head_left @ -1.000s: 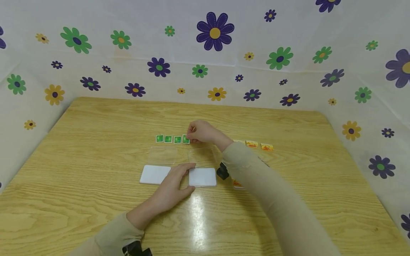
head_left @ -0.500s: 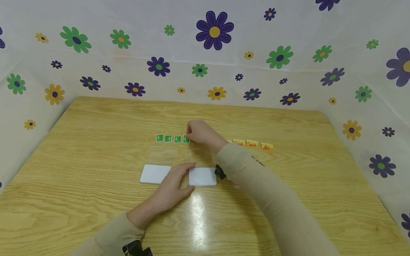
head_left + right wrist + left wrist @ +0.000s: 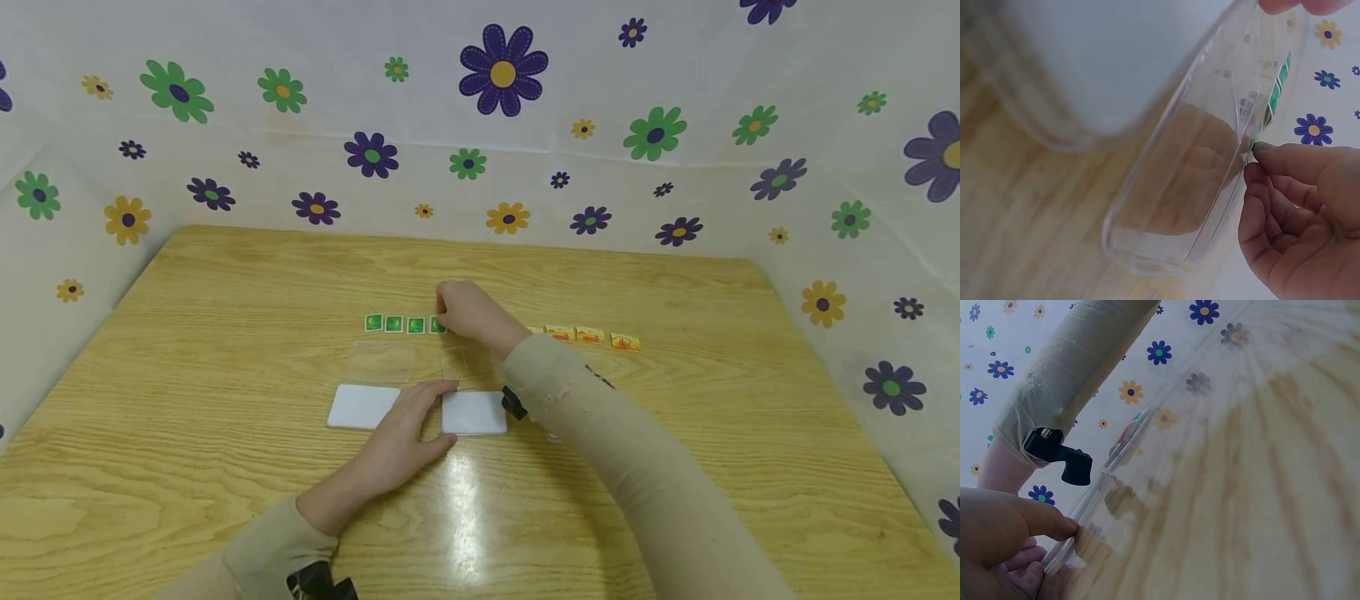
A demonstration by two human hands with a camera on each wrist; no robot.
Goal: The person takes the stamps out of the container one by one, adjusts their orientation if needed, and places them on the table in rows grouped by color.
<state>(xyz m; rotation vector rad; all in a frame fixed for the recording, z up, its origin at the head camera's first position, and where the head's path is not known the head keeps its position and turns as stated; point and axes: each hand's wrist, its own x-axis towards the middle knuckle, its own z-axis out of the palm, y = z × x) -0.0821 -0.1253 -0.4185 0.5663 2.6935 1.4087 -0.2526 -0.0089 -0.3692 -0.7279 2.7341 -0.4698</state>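
Observation:
Small square green cards (image 3: 393, 323) with pale borders lie in a row on the wooden table. My right hand (image 3: 471, 310) pinches the rightmost green card (image 3: 437, 325) at its right edge; in the right wrist view, thumb and index tips meet at a green edge (image 3: 1279, 87). My left hand (image 3: 401, 437) holds a flat clear case with a white face (image 3: 474, 412), thumb along the near edge and index finger on the far edge. In the left wrist view, the thumb (image 3: 1047, 520) presses the case's side. A clear empty-looking lid (image 3: 453, 364) lies between the case and the cards.
Left of the left hand lies another white-faced case (image 3: 362, 407), with a clear lid (image 3: 381, 362) behind it. Yellow-orange cards (image 3: 590, 335) form a row to the right, partly behind the right sleeve. A flower-printed cloth (image 3: 420, 108) borders the table at the back and sides.
The right hand has curled its fingers more closely and its forearm has shifted slightly left. The rightmost green card has slid a tiny bit right. The left hand keeps its place.

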